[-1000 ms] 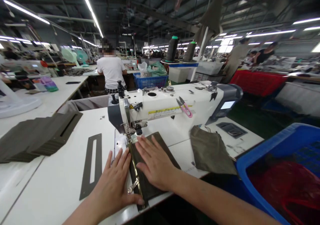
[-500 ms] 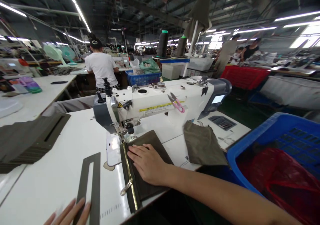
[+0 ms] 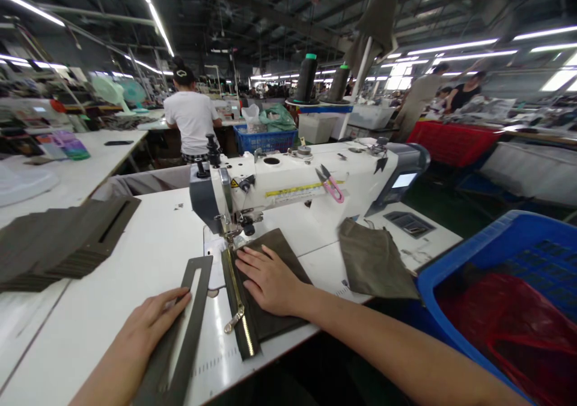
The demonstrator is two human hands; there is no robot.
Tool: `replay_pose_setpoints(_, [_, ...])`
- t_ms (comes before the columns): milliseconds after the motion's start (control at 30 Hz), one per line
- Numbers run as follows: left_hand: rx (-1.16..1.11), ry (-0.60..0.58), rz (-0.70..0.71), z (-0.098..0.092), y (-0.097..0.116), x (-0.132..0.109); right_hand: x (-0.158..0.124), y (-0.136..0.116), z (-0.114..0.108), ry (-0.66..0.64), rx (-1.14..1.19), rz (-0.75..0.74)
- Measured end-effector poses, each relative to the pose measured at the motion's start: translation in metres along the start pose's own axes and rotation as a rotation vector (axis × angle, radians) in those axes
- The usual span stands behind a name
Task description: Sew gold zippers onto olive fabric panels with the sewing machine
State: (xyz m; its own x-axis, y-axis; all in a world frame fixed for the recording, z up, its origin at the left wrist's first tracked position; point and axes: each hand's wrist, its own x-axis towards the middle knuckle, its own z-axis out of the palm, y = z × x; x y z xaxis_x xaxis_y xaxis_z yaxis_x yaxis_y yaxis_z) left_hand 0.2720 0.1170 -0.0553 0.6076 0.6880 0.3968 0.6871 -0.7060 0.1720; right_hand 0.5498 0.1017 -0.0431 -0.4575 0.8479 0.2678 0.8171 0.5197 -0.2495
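Observation:
My right hand (image 3: 269,278) lies flat, fingers spread, on a dark olive fabric piece (image 3: 288,251) with a brass zipper (image 3: 238,310) along its left edge, under the presser foot of the white sewing machine (image 3: 297,190). Resting on a long olive frame-shaped fabric piece with a slot (image 3: 187,328), my left hand (image 3: 148,325) has its fingers stretched out over the strip's left side. That strip lies slanted on the white table (image 3: 112,286), its upper end close to the needle plate.
A stack of similar slotted olive pieces (image 3: 58,244) sits at the left. Pink thread snips (image 3: 332,185) lie on the machine arm. A loose olive cloth (image 3: 376,265) is to the right, beside a blue crate (image 3: 505,286) holding red material. A person in white works ahead.
My left hand left the zipper piece, reached down-left to the slotted strip, and slid it up and right toward the needle. My right hand stayed flat on the fabric.

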Motion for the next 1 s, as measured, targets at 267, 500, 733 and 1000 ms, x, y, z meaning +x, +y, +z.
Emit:
replay_pose_setpoints(267, [0.025,-0.039,-0.031,0.003,0.007,0.016,-0.011,-0.007,0.003,-0.014,-0.018,0.020])
replay_pose_setpoints(500, [-0.012,-0.108,-0.055,-0.009,0.018,0.014,-0.014,-0.003,0.004,-0.040,-0.038,-0.024])
replay_pose_setpoints(733, [-0.050,0.062,-0.115,-0.017,0.033,0.022,-0.013,-0.003,0.011,-0.007,-0.039,-0.038])
replay_pose_setpoints(1000, [0.095,0.081,0.105,0.017,0.066,0.050,-0.015,-0.008,0.018,0.037,-0.046,-0.067])
